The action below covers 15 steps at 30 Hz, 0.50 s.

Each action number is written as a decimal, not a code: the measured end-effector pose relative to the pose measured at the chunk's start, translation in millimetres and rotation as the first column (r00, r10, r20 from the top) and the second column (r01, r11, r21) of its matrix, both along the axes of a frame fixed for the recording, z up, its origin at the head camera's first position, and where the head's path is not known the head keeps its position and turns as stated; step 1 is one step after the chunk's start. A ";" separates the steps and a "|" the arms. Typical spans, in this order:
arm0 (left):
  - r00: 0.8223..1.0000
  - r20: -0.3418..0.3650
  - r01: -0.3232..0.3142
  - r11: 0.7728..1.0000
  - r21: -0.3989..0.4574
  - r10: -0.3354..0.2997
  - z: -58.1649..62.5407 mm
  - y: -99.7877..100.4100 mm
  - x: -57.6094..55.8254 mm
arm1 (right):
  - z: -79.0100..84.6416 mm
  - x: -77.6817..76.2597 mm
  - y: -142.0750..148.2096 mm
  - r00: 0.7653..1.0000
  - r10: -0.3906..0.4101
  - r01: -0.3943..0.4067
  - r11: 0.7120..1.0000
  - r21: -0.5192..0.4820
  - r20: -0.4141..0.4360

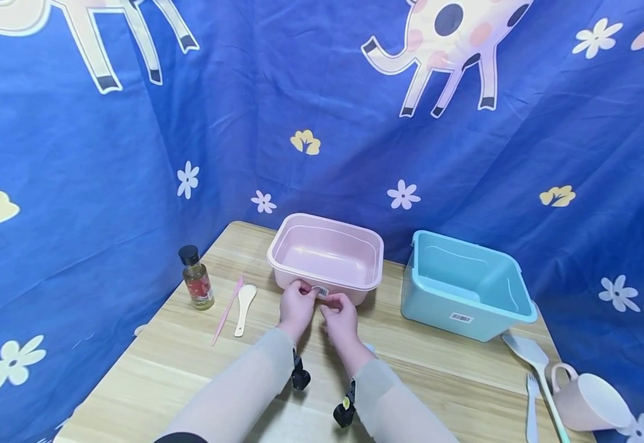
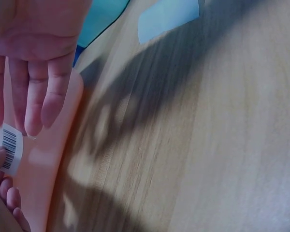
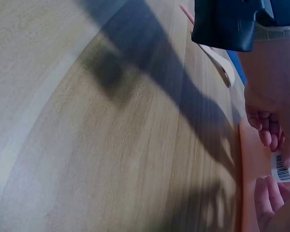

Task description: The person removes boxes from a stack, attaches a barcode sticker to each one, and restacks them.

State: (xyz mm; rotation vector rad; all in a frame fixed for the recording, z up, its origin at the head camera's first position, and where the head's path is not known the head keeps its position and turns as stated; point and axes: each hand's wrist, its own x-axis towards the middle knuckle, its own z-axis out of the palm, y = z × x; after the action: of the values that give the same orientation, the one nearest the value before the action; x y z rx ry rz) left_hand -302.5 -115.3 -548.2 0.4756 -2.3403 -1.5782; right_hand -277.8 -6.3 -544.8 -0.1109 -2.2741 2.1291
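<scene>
A pink basin (image 1: 327, 282) stands near the table's back edge. At its front wall is a white barcode label (image 2: 9, 149), between both hands. My left hand (image 1: 298, 307) pinches the label, its thumb lying across the printed face and its other fingers curled beside the basin wall. From the other side my right hand (image 1: 341, 323) holds the label's edge with its fingertips. Its remaining fingers (image 2: 36, 99) extend along the pink wall. In the right wrist view the label (image 3: 282, 169) is partly covered by fingers. Whether it still sticks to the basin cannot be made out.
To the right stands a teal bin (image 1: 438, 311). A spatula (image 1: 529, 351), a fork (image 1: 532, 406) and a mug (image 1: 593, 403) lie at the right edge. Left are a bottle (image 1: 197, 280), a pink stick (image 1: 227, 312) and a cream spoon (image 1: 245, 304). A light-blue piece (image 2: 169, 19) lies nearby.
</scene>
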 end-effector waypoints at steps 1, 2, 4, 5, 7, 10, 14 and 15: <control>1.000 0.001 0.000 1.000 0.003 0.000 0.0 -0.2 0.0 | -0.2 -0.2 0.3 1.000 0.007 -0.007 1.000 0.010 0.005; 1.000 0.001 0.001 1.000 0.001 -0.001 -0.1 -0.3 0.1 | -0.6 -0.5 0.6 1.000 0.015 -0.015 1.000 0.018 0.007; 1.000 0.004 0.002 1.000 0.001 -0.002 0.0 -0.6 0.0 | -0.4 -0.7 0.8 1.000 0.027 -0.028 0.999 0.028 0.010; 1.000 0.006 0.003 1.000 -0.002 -0.003 -0.2 -0.7 -0.2 | -0.6 -0.9 0.8 0.999 0.033 -0.033 0.999 0.027 0.008; 1.000 0.010 0.003 1.000 0.004 -0.003 -0.1 -0.8 -0.4 | -1.0 -1.3 0.6 0.999 0.041 -0.041 0.999 0.019 0.012; 1.000 0.008 0.001 1.000 0.007 -0.001 -0.4 -1.0 -1.0 | -1.6 -1.9 0.0 0.999 0.052 -0.052 0.998 0.022 0.013; 1.000 0.002 -0.001 1.000 0.011 0.001 -0.3 -1.2 -0.8 | -2.3 -2.5 -0.7 0.998 0.056 -0.056 0.997 0.050 0.005; 1.000 0.003 -0.001 1.000 0.016 0.001 0.0 -1.1 -0.8 | -2.6 -2.7 -0.8 0.998 0.055 -0.056 0.997 0.056 0.002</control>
State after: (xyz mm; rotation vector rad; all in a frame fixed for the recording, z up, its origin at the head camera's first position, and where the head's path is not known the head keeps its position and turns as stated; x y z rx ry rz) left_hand -303.3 -116.4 -548.2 0.4827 -2.3303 -1.5982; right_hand -280.5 -7.1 -547.4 -0.0481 -2.3628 2.0884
